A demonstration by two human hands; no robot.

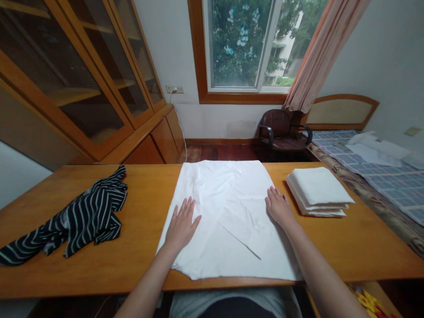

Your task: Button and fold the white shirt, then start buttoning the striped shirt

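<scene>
A white garment point(212, 247), seemingly a shirt, lies spread on the table in front of me. What looks like a sleeve is folded slantwise across its middle, and creases run over the upper part. My left hand point(181, 223) rests palm down on the garment's left side, fingers spread. On the right edge of the cloth lies my right hand point(278, 205), its fingers stretched out and pressing lightly. Neither hand grips anything. Just right of that hand stands a stack of folded white cloth point(319, 187).
A crumpled black-and-white striped garment point(92, 212) lies on the left of the wooden table point(142, 247). Beyond the table are a glass-door cabinet point(99, 88), a brown armchair point(280, 130) and a bed point(374, 163) with papers or white cloth on it.
</scene>
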